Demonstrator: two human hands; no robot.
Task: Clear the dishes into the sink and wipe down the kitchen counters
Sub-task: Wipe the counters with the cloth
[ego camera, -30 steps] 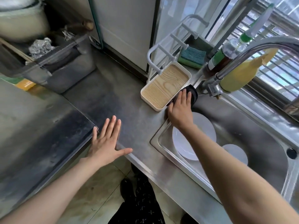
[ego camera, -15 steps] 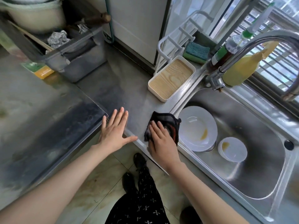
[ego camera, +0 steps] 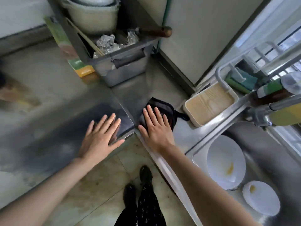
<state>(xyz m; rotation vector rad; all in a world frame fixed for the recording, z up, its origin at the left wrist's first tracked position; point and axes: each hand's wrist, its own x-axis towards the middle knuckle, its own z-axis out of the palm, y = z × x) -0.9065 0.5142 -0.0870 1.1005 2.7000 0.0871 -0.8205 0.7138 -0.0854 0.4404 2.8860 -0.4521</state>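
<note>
- Flat rather than closed, my right hand [ego camera: 157, 130] makes no real grip: the fingers are spread and the palm presses down on the dark crumpled cleaning cloth [ego camera: 164, 110], pinning it to the bench.
- My left hand [ego camera: 101, 137] is spread too, palm down near the corner edge of the darker steel bench section [ego camera: 48, 121], holding nothing; I judge it is bracing me.
- That cloth lies on the lighter steel bench strip [ego camera: 136, 93] just past the seam, between the grey plastic bin of crumpled foil [ego camera: 123, 66] and the white tray with a wood-grain base [ego camera: 210, 103].
- Dishes look cleared: the large white plate with a yellow smear [ego camera: 226, 162] and the small white bowl [ego camera: 260, 198] sit inside the stainless steel sink [ego camera: 263, 141].
- So I judge the step in hand is wiping, in the inner corner.
- Next I need to keep the palm pressed and sweep the cloth along the strip, either toward the bin's foot or across the seam onto the darker section, where dull smudges show.
- My left hand lies in that path, so it would have to lift first.
- Near the tray the cloth's loose tail [ego camera: 182, 116] could snag its corner, so I'd steer clear.
</note>
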